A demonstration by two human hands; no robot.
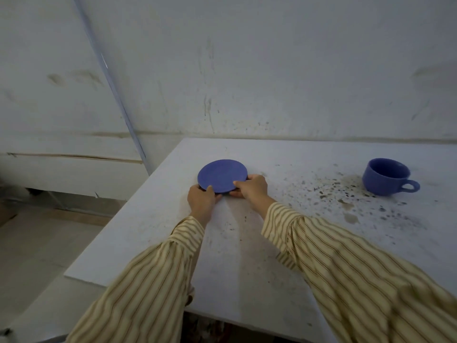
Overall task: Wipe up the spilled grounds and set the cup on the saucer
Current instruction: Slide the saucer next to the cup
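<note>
Both hands, left hand (201,199) and right hand (252,186), pinch the blue saucer (222,175) at its 6 o'clock rim. Blue cup (385,177) and spilled grounds (329,188) sit around 3 o'clock. Keep it level and clear of the mess.

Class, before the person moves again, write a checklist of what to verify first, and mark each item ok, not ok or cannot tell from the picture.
1. Both hands on the saucer: ok. The left hand and right hand grip its near edge.
2. Saucer top free of grounds: ok, its blue face looks clean.
3. Spilled grounds wiped: not ok. They lie scattered on the table beside the cup.
4. Cup upright: ok, its handle points right.
5. Cup on saucer: not ok, it stands well apart, to the right.
6. Cloth at hand for wiping: cannot tell, none is in view.
</note>
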